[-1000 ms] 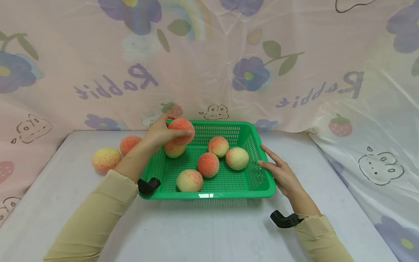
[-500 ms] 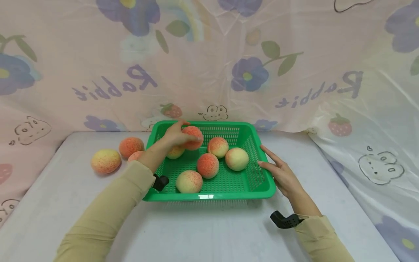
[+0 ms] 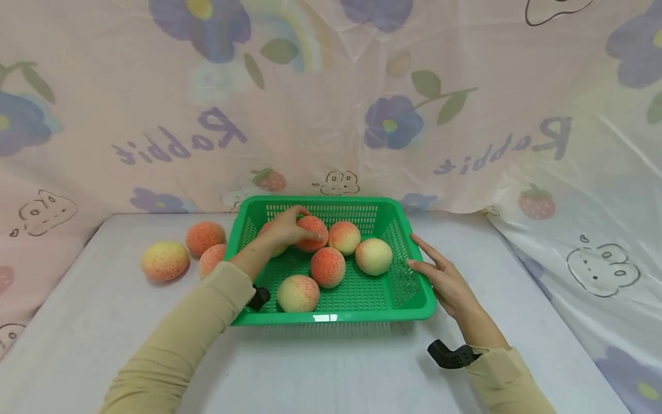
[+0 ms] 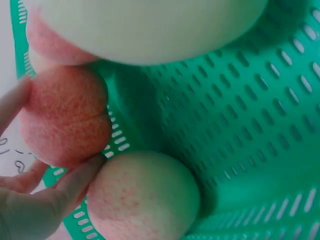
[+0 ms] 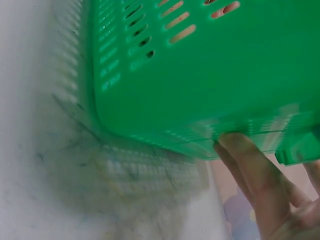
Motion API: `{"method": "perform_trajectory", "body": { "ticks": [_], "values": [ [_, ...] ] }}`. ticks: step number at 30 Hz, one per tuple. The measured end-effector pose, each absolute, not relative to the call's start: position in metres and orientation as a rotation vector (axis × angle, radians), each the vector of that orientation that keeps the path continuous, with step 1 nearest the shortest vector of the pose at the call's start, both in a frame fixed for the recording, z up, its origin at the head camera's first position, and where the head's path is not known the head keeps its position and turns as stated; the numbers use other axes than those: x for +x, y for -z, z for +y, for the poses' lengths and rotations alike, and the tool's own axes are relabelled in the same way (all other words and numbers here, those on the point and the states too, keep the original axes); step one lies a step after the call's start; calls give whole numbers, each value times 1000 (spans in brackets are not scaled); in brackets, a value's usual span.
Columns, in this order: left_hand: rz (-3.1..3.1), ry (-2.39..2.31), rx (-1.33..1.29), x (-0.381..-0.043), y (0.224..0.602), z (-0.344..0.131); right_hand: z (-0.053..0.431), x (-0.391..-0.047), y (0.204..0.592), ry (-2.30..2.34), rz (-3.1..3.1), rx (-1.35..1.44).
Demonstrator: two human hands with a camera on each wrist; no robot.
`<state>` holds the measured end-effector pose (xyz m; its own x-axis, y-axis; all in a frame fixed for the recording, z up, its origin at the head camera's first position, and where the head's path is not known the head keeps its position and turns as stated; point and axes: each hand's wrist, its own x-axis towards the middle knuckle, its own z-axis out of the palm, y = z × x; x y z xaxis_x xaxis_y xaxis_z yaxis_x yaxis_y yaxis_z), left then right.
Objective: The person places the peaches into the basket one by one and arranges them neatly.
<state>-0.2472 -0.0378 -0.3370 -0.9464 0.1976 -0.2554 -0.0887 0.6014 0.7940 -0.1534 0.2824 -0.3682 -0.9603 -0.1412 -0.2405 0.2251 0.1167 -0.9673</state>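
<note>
In the head view, a green plastic basket (image 3: 331, 315) with slotted walls holds several peaches. My left hand (image 3: 287, 229) reaches over its left side and grips a red-orange peach (image 3: 312, 234), low inside near the back. The left wrist view shows that peach (image 4: 67, 115) between thumb and fingers, with a paler peach (image 4: 145, 195) right beside them. Another peach (image 3: 270, 233) is partly hidden behind the left hand. My right hand (image 3: 449, 282) holds the basket's right side, thumb at the rim. In the right wrist view, its fingers (image 5: 250, 165) press against the outer wall.
Left of the basket on the white table (image 3: 331, 368) lie a yellow peach (image 3: 165, 261) and two orange ones, an upper one (image 3: 205, 239) and a lower one (image 3: 211, 260) partly covered by the left arm. A patterned cloth (image 3: 320, 115) hangs behind.
My left hand has carried the red-orange peach from above the basket's left rim rightward and down, in among the other peaches. The right hand stays at the basket's side.
</note>
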Motion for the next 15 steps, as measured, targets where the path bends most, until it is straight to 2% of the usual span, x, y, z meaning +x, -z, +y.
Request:
{"method": "perform_trajectory", "body": {
  "ticks": [8, 15],
  "values": [
    [2482, -1333, 56, -244, 337, -36, 282, -152, 368, 1919, 2119, 94],
    [2576, -1141, 145, -243, 320, -47, 282, -154, 366, 1931, 2100, 74]
  ]
}}
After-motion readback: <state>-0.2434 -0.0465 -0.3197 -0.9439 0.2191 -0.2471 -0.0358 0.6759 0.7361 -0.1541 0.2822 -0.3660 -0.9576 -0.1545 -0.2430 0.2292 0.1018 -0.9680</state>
